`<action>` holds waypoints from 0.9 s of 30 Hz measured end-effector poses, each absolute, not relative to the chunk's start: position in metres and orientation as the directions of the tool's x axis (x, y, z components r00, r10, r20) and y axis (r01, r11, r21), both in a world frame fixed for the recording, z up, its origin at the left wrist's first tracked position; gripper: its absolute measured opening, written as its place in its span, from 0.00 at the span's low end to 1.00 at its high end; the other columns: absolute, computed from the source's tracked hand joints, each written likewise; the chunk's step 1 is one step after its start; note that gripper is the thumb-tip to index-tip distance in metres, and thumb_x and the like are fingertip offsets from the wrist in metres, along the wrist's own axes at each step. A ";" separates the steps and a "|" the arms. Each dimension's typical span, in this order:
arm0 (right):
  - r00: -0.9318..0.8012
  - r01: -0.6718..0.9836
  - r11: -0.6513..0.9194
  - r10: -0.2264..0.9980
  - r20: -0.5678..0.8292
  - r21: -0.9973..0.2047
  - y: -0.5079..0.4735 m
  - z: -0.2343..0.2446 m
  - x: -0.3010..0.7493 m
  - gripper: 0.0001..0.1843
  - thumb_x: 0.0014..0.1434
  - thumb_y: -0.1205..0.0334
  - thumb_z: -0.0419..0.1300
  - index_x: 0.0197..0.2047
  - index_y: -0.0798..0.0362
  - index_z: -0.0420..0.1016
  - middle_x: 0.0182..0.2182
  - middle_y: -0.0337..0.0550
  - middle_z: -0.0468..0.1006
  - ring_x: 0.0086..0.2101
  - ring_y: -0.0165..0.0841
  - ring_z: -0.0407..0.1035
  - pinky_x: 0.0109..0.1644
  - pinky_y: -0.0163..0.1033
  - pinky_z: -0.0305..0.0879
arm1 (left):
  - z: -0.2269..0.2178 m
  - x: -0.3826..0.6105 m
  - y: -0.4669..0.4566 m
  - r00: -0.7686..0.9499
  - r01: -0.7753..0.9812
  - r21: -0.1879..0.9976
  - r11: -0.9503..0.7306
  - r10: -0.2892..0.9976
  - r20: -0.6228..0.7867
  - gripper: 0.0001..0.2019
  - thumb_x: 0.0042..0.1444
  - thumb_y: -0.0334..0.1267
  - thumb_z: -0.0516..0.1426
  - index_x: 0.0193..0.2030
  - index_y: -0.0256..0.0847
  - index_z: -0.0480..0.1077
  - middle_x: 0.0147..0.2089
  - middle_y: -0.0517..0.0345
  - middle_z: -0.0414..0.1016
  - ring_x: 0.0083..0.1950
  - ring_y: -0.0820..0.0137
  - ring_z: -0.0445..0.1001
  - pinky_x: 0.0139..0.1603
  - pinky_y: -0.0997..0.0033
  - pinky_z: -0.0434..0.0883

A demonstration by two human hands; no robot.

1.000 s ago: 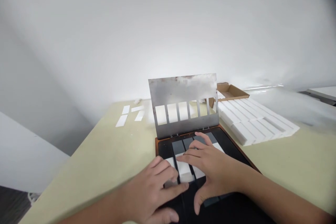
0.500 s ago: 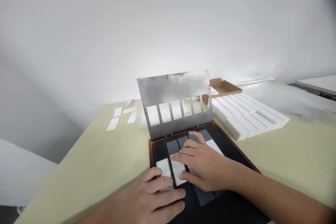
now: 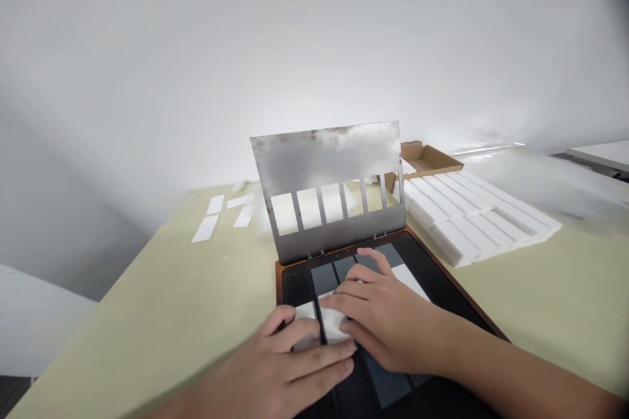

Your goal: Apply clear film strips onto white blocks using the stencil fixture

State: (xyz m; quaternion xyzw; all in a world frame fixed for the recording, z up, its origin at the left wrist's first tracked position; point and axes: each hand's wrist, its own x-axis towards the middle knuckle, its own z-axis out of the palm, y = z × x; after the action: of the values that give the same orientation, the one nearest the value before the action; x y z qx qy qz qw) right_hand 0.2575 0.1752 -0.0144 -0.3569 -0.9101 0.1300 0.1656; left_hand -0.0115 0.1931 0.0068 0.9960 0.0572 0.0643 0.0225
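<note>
My left hand [image 3: 301, 357] lies over a white rectangular tile [image 3: 305, 317] in a dark slot, covering most of it. My right hand [image 3: 381, 317] rests with spread fingers on a second white tile [image 3: 333, 326], and the two hands nearly touch. A third white tile [image 3: 409, 280] lies beyond my right hand. These sit on a black slotted tray [image 3: 437, 252] with a brown rim. A hinged metal plate [image 3: 324, 160] with a row of rectangular windows stands tilted up behind it.
White strips [image 3: 206, 229] lie on the pale green table [image 3: 147, 301] to the left. Stacked white bars [image 3: 472, 219] fill the right side, with an open cardboard box [image 3: 426, 160] behind them. The table's left edge runs close to my left forearm.
The whole view has shifted slightly as my head moved. My left hand has slid further over the left tile and closer to my right hand. The tiles and metal plate stay in place.
</note>
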 end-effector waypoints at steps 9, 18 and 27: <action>-0.687 0.605 0.692 0.704 0.181 -0.394 0.175 -0.009 0.259 0.26 0.71 0.41 0.60 0.64 0.46 0.71 0.48 0.42 0.83 0.51 0.40 0.69 0.76 0.60 0.31 | 0.011 -0.009 0.197 0.982 0.122 -0.020 -0.992 0.118 0.147 0.27 0.69 0.44 0.60 0.72 0.42 0.66 0.71 0.62 0.73 0.57 0.58 0.74 0.55 0.56 0.64; -0.692 0.574 0.722 0.680 0.243 -0.385 0.181 -0.019 0.260 0.33 0.66 0.33 0.62 0.64 0.46 0.72 0.49 0.41 0.84 0.51 0.40 0.70 0.76 0.57 0.29 | 0.008 -0.013 0.199 0.979 0.128 -0.053 -0.990 0.117 0.169 0.30 0.64 0.39 0.62 0.72 0.44 0.67 0.71 0.62 0.72 0.56 0.58 0.75 0.55 0.57 0.67; -0.700 0.556 0.731 0.668 0.252 -0.396 0.183 -0.016 0.260 0.35 0.65 0.32 0.63 0.65 0.45 0.72 0.49 0.40 0.85 0.51 0.40 0.69 0.76 0.57 0.28 | 0.014 -0.009 0.198 0.967 0.135 0.000 -0.991 0.132 0.217 0.29 0.63 0.45 0.64 0.70 0.43 0.68 0.68 0.60 0.77 0.51 0.59 0.74 0.51 0.58 0.65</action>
State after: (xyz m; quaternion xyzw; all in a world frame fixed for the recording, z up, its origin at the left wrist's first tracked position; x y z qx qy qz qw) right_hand 0.2602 0.1828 -0.0157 -0.3361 -0.9103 0.1463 0.1924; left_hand -0.0088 0.1982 0.0139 0.9918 0.0671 0.1088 -0.0073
